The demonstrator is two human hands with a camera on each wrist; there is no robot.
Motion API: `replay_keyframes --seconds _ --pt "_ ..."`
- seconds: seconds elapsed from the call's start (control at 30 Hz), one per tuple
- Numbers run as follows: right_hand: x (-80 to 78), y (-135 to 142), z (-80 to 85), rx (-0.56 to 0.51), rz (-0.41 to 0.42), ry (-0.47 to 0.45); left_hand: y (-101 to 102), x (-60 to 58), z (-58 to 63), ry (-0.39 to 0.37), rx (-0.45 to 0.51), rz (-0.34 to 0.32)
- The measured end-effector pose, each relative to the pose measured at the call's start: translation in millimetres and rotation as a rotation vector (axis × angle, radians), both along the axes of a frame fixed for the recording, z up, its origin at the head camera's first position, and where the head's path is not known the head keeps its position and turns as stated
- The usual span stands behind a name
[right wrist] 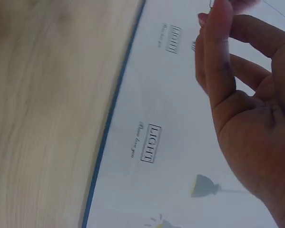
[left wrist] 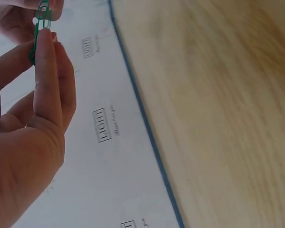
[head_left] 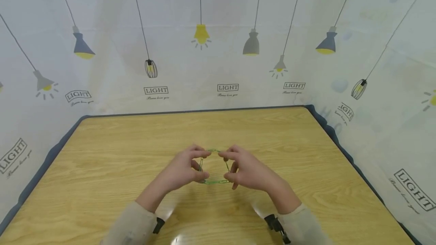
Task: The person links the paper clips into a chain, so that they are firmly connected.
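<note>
A loop of linked green paper clips [head_left: 215, 182] is stretched between the two hands above the table. On its left side, my left hand [head_left: 184, 167] holds the loop with thumb and fingers spread apart. My right hand [head_left: 250, 169] holds the opposite side the same way, facing the left. In the left wrist view a green paper clip [left wrist: 44, 18] shows at the tips of the left hand's fingers. The right wrist view has the right hand [right wrist: 249, 99] near its top edge, where most of the chain is cut off. Fingers hide parts of the loop's sides.
Beneath the hands lies a wood-grain table [head_left: 136, 135] with a dark blue edge. A white curtain [head_left: 184, 67] printed with lamps and the word LIGHT surrounds its back and sides. Dark straps [head_left: 276, 228] sit at both sleeve cuffs.
</note>
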State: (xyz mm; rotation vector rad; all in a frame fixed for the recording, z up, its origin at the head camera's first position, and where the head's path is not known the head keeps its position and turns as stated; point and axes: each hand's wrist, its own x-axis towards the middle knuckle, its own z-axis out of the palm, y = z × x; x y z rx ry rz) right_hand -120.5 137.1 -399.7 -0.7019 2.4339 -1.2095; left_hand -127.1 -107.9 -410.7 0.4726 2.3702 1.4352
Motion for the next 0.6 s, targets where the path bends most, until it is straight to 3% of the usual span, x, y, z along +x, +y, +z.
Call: replay_keyframes --seconds 0.27,0.47,0.6 --pt "-17.6 5 -23.6 -0.026 0.024 -0.120 -3 -13.0 -26.1 -0.111 0.093 -0.009" --pt "-23.9 8 -45.7 -0.139 -0.021 -0.260 -8 -14.0 -41.1 -0.203 0.195 -0.023" --pt "-25.6 9 -55.7 -0.109 -0.031 -0.235 -9 -15.7 -46.5 -0.221 0.194 -0.043"
